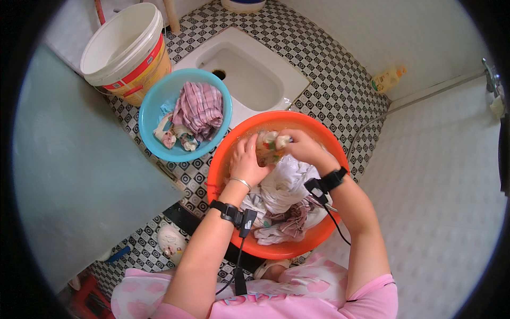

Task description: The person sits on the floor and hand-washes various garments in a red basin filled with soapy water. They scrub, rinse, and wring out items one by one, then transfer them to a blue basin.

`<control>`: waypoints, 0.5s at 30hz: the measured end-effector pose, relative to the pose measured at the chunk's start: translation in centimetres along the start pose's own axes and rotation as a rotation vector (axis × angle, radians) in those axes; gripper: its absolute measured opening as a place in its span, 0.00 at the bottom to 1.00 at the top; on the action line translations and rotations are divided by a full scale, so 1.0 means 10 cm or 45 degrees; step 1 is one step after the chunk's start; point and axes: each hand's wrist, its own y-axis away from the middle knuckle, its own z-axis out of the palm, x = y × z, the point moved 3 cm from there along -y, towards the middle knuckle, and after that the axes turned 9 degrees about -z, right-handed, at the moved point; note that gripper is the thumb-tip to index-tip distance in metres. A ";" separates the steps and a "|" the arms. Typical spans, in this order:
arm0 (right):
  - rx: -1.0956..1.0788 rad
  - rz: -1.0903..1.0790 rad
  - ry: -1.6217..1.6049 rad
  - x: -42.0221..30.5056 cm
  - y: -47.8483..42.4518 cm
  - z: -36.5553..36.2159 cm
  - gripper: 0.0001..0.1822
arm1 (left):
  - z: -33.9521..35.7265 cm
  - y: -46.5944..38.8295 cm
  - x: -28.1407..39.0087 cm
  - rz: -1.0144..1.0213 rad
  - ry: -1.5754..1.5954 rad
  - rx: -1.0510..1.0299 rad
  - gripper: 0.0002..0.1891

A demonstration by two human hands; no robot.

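In front of me stands an orange plastic basin (223,159) with water and wet laundry in it. My right hand (305,147) grips a bunched end of a pale cloth with red and green print (267,140). Against the left side of that cloth lies my left hand (248,161), thumb spread from the fingers; whether it pinches the fabric I cannot tell. Nearer to me in the basin are a bunched white garment (285,183) and a dusky pink cloth (297,217). Straps with black devices and cables circle both my wrists.
A light blue basin (145,135) at the left holds a pink plaid garment (199,105) and small cloths. Behind it are a large bucket (119,48) and a squat toilet (255,79). A pump bottle (386,79) and a hose (368,123) lie along the right wall.
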 end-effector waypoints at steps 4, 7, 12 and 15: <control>0.109 -0.218 -0.718 -0.52 0.22 -0.45 0.06 | 0.16 -0.15 0.07 0.309 0.270 0.059 0.38; 0.284 -0.324 -1.068 -0.76 0.30 -0.63 0.07 | 0.26 -0.37 0.07 0.457 0.559 -0.219 0.31; 0.513 -0.041 -0.636 -0.06 0.46 -0.87 0.12 | 0.12 -0.30 0.27 -0.312 1.437 -0.419 0.21; 0.320 0.227 -0.420 0.53 0.49 -0.46 0.32 | 0.01 -0.24 0.47 -0.181 1.579 -0.427 0.21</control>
